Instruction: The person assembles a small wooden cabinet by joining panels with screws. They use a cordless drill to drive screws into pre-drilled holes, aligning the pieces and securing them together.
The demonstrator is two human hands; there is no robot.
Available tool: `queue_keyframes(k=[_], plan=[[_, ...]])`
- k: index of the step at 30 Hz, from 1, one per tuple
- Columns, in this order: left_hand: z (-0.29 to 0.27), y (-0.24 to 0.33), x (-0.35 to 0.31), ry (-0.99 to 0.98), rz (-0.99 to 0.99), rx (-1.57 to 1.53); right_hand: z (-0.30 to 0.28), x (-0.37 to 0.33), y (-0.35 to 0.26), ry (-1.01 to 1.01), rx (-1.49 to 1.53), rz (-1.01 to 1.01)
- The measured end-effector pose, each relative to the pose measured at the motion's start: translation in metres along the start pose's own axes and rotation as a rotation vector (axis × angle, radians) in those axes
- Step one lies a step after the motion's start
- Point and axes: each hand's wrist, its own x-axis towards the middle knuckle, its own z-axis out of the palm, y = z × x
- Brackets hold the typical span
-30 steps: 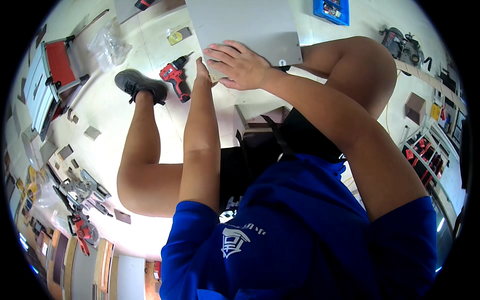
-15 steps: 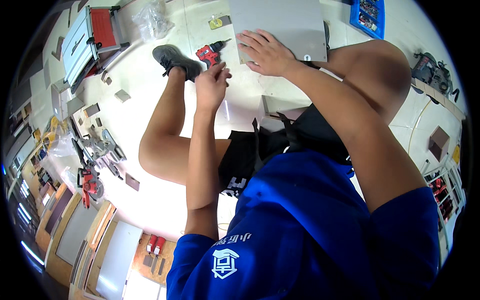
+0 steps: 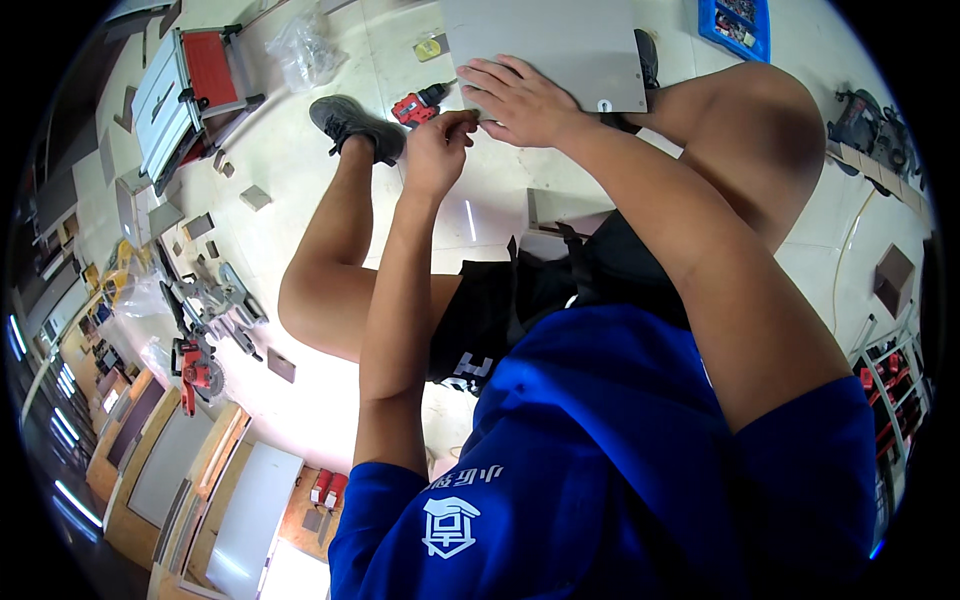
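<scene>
A flat grey panel (image 3: 560, 50) with a small round white-rimmed hole near its near right corner lies in front of me. My right hand (image 3: 525, 103) rests flat on its near left part, fingers stretched out. At the panel's near left corner is my left hand (image 3: 441, 150), thumb and fingers pinched together; whatever is between them is too small or hidden to name. Just beyond that hand a red and black cordless drill (image 3: 420, 104) lies on the floor, its handle partly covered by the hand.
A black shoe (image 3: 352, 128) is left of the drill. A clear plastic bag (image 3: 306, 50) and a blue parts tray (image 3: 734, 30) lie farther off. A folding saw table (image 3: 180, 105), a red circular saw (image 3: 198, 372) and wood offcuts stand to the left. A hollow box-like piece (image 3: 560, 208) sits between my legs.
My left hand has moved right, from beside the drill to the panel's corner, its fingers pinching. The panel and my right hand sit slightly farther left and up in view.
</scene>
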Motion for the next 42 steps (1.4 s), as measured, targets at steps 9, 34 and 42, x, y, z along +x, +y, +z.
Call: queue_keyframes(k=[9, 34, 42], plan=[[-0.004, 0.024, 0.002, -0.038, -0.034, 0.245, 0.002, 0.0, 0.002, 0.012, -0.002, 0.005], [-0.001, 0.019, 0.009, 0.07, 0.226, 0.404, 0.005, 0.001, 0.002, 0.097, 0.027, 0.004], [-0.002, 0.011, 0.008, 0.11, 0.239, 0.456, 0.006, 0.0, 0.002, 0.092, 0.052, 0.004]])
